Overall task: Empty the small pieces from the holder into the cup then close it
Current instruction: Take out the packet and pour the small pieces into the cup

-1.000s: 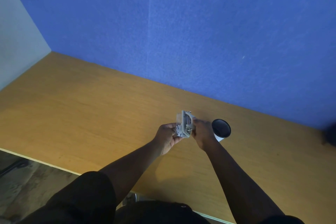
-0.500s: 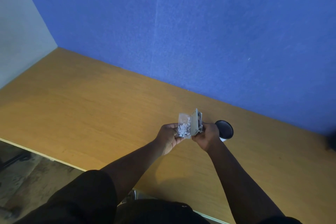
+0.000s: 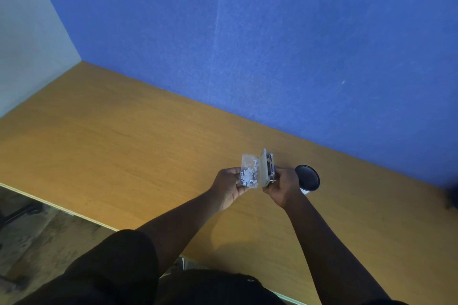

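A small clear plastic holder [image 3: 257,171] is held above the wooden table, hinged open like a book. Its left half carries several small white pieces [image 3: 248,174]. My left hand [image 3: 229,184] grips that left half from below. My right hand [image 3: 282,186] grips the right half, a pale lid with a metal part on it. A white cup [image 3: 308,178] with a dark inside stands on the table just right of my right hand, partly hidden by it.
The wooden table [image 3: 124,151] runs along a blue wall [image 3: 272,44] at the back. Its front edge crosses the lower left, with floor below. A dark object [image 3: 452,197] sits at the far right edge.
The holder has been swung open: its two halves were together a second ago and now stand apart, showing the white pieces inside. Both hands stayed at about the same spot.
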